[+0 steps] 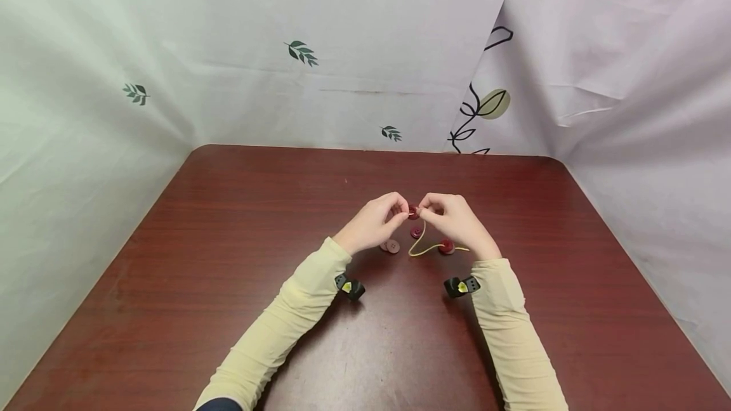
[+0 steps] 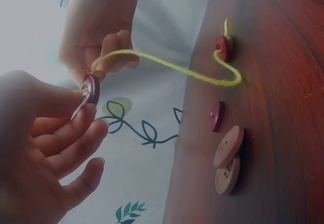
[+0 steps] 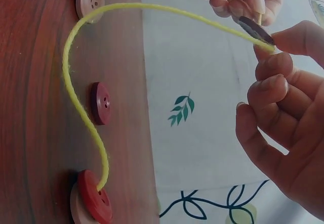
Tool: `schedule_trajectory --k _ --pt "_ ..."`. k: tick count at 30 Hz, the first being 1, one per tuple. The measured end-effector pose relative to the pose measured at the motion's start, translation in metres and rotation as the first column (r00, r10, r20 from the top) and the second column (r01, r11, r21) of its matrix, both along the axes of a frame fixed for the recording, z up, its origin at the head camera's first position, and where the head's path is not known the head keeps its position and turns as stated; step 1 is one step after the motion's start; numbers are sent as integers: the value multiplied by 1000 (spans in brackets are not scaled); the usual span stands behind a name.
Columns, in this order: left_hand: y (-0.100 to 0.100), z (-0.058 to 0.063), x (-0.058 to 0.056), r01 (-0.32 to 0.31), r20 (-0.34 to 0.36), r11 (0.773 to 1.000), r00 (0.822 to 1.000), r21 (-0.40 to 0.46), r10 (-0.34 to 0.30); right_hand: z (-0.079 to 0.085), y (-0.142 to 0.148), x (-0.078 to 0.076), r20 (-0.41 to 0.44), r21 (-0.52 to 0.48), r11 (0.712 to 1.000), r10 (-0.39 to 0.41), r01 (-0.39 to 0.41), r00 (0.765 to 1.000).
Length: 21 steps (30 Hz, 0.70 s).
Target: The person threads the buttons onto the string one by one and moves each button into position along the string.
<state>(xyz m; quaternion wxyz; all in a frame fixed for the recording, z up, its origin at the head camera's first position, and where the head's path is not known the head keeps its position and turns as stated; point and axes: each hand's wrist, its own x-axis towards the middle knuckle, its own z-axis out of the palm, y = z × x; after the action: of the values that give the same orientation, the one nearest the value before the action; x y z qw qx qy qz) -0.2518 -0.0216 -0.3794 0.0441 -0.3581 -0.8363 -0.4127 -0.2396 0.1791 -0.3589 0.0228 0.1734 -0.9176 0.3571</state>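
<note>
In front of the chest, both hands meet at a dark red button (image 2: 92, 88) raised off the table. The left hand (image 1: 377, 221) pinches a short end of yellow string that comes out of the button's face. From the other side, the right hand (image 1: 457, 221) holds the button's edge between thumb and forefinger, with the string at its fingertips. The yellow string (image 3: 66, 62) droops from there to a bright red button (image 3: 93, 196), passing through it. That red button lies on a pale pink button (image 3: 78, 209), partly hidden beneath it.
A small dark red button (image 3: 103, 103) lies by itself on the brown table (image 1: 228, 259). Two overlapping pinkish buttons (image 2: 229, 147) rest below the left hand. White curtains (image 1: 240, 18) with leaf prints surround the table's back and sides.
</note>
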Motion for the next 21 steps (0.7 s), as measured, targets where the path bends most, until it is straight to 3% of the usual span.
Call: schedule_trajectory --k 10,21 --pt "-2 1 -1 -33 29 999 999 17 33 -2 3 0 15 -15 1000 -16 16 1000" --pt "-3 6 0 -65 180 997 982 47 56 -1 7 -1 31 15 1000 -21 20 999"
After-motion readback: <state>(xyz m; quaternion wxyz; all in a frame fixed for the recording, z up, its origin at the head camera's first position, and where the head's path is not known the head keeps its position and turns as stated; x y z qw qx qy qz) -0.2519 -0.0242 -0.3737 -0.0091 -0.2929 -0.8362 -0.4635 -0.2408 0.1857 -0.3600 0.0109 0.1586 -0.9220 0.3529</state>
